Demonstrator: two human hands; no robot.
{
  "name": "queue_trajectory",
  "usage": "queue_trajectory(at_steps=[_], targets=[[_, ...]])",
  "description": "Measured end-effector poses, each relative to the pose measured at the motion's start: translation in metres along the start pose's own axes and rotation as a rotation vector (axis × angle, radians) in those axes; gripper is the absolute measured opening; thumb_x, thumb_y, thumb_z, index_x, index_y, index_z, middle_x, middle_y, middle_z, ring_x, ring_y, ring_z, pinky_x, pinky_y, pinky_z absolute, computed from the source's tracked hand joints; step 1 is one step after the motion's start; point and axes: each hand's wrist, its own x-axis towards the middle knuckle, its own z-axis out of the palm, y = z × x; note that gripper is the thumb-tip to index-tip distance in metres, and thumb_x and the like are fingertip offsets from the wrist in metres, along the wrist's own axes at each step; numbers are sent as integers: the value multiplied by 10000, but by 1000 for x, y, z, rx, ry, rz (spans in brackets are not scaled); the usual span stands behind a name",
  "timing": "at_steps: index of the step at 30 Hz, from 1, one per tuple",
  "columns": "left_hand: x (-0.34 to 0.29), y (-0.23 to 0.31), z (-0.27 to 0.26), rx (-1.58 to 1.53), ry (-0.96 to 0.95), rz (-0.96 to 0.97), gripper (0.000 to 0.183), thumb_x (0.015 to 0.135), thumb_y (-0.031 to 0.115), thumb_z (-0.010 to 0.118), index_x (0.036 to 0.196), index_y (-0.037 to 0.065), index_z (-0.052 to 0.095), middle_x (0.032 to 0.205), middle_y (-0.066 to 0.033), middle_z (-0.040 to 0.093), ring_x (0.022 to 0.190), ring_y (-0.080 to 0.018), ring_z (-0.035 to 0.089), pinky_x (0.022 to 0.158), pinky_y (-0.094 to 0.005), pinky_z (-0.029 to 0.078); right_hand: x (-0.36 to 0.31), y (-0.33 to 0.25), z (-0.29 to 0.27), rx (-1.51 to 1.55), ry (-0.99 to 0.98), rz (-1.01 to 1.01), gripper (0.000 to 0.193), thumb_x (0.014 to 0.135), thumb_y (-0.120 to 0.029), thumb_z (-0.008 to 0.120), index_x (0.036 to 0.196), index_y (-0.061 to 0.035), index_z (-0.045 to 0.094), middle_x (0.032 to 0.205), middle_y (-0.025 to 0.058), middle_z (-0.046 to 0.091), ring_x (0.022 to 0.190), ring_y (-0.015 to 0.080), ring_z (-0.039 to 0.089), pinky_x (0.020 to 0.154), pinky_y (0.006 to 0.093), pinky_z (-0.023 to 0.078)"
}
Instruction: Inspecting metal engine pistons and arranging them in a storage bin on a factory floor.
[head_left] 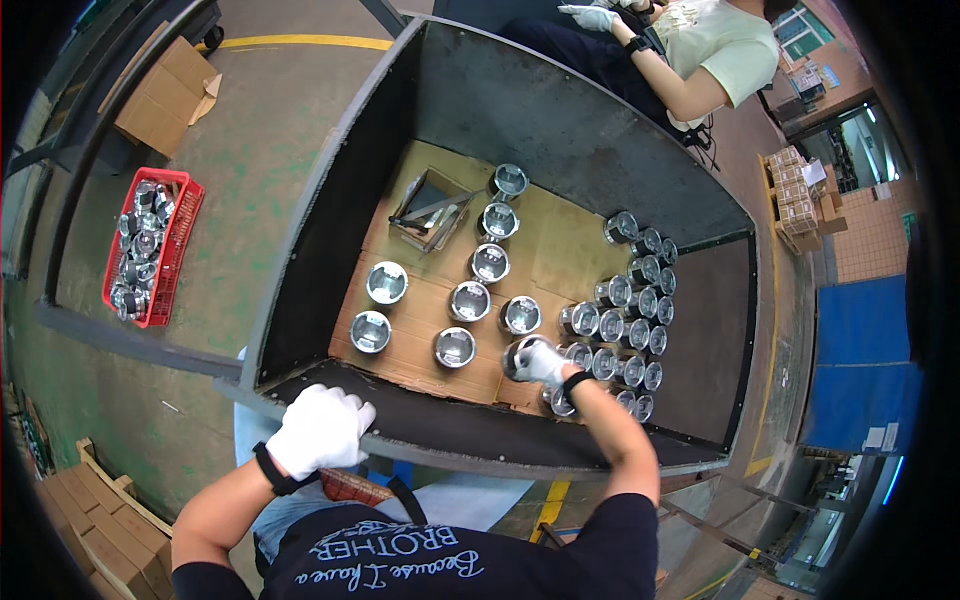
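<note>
My right hand (pixel 541 363), in a white glove, grips a shiny metal piston (pixel 512 357) near the front of a large dark metal bin. Its fingers are wrapped over the piston and partly hide it. My left hand (pixel 322 432), also gloved, lies on the bin's near rim (pixel 450 462) with its fingers curled over the edge. Cardboard covers part of the bin floor. Single pistons stand left of my right hand, among them one piston (pixel 455 347) and another piston (pixel 520 315). Close-set rows of pistons (pixel 634 335) fill the right side.
A small open box (pixel 428 208) with flat strips lies in the bin's far left. A red crate (pixel 160 310) of pistons sits on the floor at left. Beyond the bin's far wall is another person (pixel 690 75) with gloved hands. Cartons (pixel 105 520) are stacked at lower left.
</note>
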Motion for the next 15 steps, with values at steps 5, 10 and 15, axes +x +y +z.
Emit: queue_trajectory(at_steps=[5,10,15], targets=[[4,1,-7,3,-77,-31,397,596,376,761,888,139,636,806,-34,657,779,-236,653,700,-379,473,61,41,131,-20,50,272,176,826,-196,632,956,-124,727,1039,184,676,985,366,631,915,410,481],[8,3,-8,-8,-19,-32,367,591,375,757,836,131,634,748,-36,646,696,-258,640,657,-377,470,60,27,141,2,120,235,210,787,-191,690,971,-92,709,976,203,681,959,392,637,855,426,514],[12,6,-7,-10,56,-26,344,596,361,749,816,119,642,752,-39,655,667,-254,634,639,-381,470,3,32,53,65,49,302,367,888,-378,577,1068,-86,708,1021,206,692,966,390,658,881,467,517]])
